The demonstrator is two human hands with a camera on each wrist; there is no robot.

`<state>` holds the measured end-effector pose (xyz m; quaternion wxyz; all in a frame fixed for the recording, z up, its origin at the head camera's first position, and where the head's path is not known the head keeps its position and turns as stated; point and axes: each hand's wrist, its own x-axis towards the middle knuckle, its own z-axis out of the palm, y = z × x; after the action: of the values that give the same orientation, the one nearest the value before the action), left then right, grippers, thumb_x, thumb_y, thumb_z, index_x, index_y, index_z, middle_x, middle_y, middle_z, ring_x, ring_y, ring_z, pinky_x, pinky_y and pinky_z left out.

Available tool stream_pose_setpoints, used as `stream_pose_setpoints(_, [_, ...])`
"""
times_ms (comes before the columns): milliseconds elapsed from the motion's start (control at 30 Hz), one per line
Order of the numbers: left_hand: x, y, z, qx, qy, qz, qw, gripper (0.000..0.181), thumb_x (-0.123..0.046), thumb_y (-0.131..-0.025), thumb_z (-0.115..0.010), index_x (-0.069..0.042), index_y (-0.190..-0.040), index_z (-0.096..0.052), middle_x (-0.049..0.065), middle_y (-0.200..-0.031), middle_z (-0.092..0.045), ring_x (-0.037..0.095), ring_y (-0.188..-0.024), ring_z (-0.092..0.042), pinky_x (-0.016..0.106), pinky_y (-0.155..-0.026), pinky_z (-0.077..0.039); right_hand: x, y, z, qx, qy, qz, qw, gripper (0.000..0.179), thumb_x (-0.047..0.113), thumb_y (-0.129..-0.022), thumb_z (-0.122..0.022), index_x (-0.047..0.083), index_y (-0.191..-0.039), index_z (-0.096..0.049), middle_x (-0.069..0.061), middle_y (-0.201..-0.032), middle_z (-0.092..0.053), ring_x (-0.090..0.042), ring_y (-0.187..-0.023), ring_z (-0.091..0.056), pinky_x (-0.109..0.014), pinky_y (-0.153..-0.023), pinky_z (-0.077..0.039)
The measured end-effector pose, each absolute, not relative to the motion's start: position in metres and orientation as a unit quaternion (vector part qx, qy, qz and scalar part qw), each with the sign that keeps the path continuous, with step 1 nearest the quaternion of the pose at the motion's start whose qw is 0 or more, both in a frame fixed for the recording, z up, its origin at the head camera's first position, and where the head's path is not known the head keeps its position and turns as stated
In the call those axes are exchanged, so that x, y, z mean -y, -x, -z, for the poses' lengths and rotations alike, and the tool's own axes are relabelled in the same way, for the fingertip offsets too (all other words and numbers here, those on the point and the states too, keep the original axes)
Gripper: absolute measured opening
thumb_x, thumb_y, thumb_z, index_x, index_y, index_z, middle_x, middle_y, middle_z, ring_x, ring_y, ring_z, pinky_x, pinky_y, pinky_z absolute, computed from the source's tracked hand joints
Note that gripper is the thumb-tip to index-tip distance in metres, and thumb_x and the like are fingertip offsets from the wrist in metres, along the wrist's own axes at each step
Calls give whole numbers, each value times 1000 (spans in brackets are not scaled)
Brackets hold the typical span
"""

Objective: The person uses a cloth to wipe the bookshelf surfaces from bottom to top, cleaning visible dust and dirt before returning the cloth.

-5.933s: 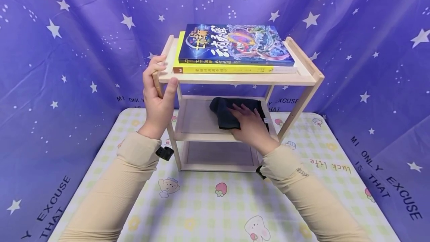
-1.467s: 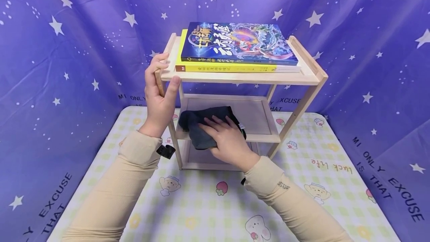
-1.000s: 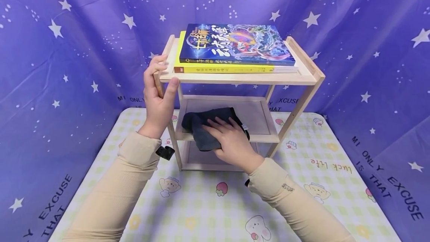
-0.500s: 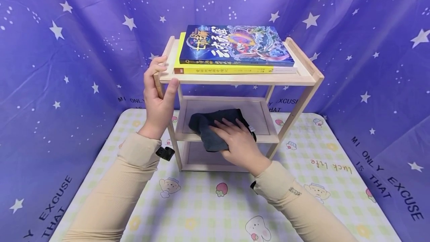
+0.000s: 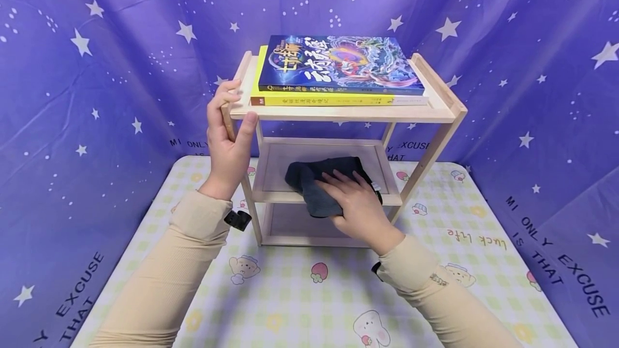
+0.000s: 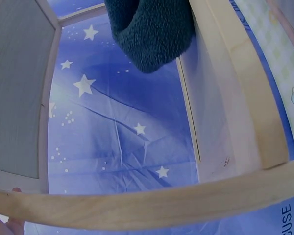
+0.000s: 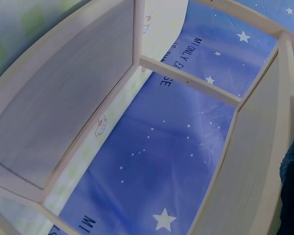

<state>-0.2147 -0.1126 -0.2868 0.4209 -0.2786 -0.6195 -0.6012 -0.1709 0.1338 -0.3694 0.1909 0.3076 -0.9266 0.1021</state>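
Observation:
My left hand [image 5: 226, 144] grips the upper left corner of a small three-tier wooden shelf rack [image 5: 340, 115], thumb at the front and fingers around the side piece. In the head view my right hand [image 5: 360, 205] presses a dark blue-grey cloth [image 5: 321, 192] on the middle shelf, fingers spread and mostly straight. Part of the cloth hangs over that shelf's front edge. The left wrist view has the cloth [image 6: 154, 36] at its top; the right wrist view catches only a sliver of cloth [image 7: 291, 171]. The palm side of my right hand is hidden.
On the top shelf a blue illustrated book [image 5: 343, 63] lies over a yellow book [image 5: 314, 101]. The rack stands on a table with a checked, cartoon-print cloth [image 5: 290, 305]. Purple star-patterned curtains [image 5: 145, 69] surround the table at the back and sides.
My right hand and the dark cloth lie farther left 1.5 seconds ago; since then they have slid rightward along the middle shelf's front edge. My left hand keeps its grip on the rack.

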Motion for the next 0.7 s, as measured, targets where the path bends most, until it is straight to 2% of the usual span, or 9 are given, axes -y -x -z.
stream_pose_setpoints(400, [112,215,287,621,279,598,423,63,-51,-95,-59,7,-115,-42,21,-143,-46,20,-146,-33,40,-118,-32,-152,169,371,932,-288,-103,195,71,8,-64,-66,15,-134,-62,-6,-142,-58,-31,-134,-52,-57,-113,-33])
stream_pose_setpoints(700, [112,215,287,620,278,600,422,64,-52,-95,-59,7,-115,-42,22,-144,-46,20,-145,-34,41,-117,-34,-168,169,373,934,-272,-110,203,69,5,-64,-66,14,-133,-63,-7,-141,-59,-32,-134,-52,-58,-113,-33])
